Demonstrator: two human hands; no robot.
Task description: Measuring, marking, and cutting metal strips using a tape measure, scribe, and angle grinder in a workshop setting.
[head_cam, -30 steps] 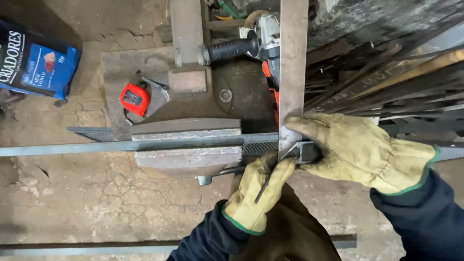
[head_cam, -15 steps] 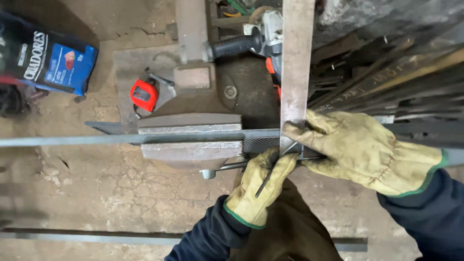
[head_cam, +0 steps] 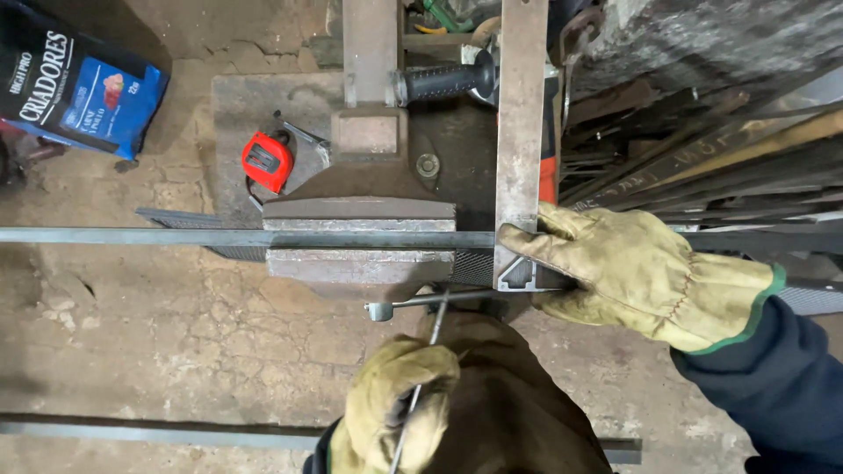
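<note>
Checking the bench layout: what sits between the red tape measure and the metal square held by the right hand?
In the head view, the bench vise lies between the tape measure and the square, gripping a long metal bar.

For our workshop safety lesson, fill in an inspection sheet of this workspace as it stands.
Surface: cracked, dusty floor; a steel plate under the vise.
Job's things: bar clamped level in the vise; square set against the bar; thin scriber.
Clutter: red tape measure, blue bag, grinder handle, second bar on the floor.
Grippers: left hand grips the scriber; right hand presses on the square; both gloved.
Cables: nothing seen.
Surroundings: stacked steel stock at right.
</note>
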